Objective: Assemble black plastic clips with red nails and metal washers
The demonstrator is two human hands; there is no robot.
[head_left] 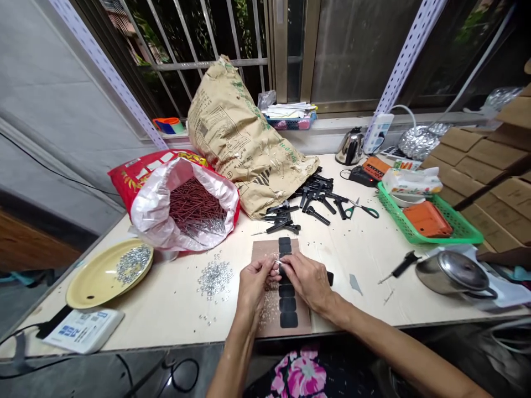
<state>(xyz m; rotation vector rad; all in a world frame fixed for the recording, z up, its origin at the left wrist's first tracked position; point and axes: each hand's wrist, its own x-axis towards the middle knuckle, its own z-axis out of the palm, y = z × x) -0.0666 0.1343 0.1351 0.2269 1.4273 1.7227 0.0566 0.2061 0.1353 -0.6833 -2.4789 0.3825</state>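
My left hand (254, 282) and my right hand (309, 281) meet over a brown board (305, 326) at the table's front edge. Fingers of both are pinched together around a small pale piece (278, 262), too small to name. Beneath them runs a column of black rounded-square pads (289, 319), partly hidden by the right hand. Pale crumbs are scattered on the board by the left wrist. Another black part (330, 278) shows just past the right hand. Left of the hands lies a loose heap of tiny shiny clear or silvery pieces (214, 278).
A yellow dish (91, 282) with silvery bits and a white box (83, 330) stand left. Behind are a red bag (124, 177) of dark red rods, a brown sack (244, 138), black handled parts (317, 215) and scissors (362, 208). Right: a green basket (435, 239) and metal pot (452, 273).
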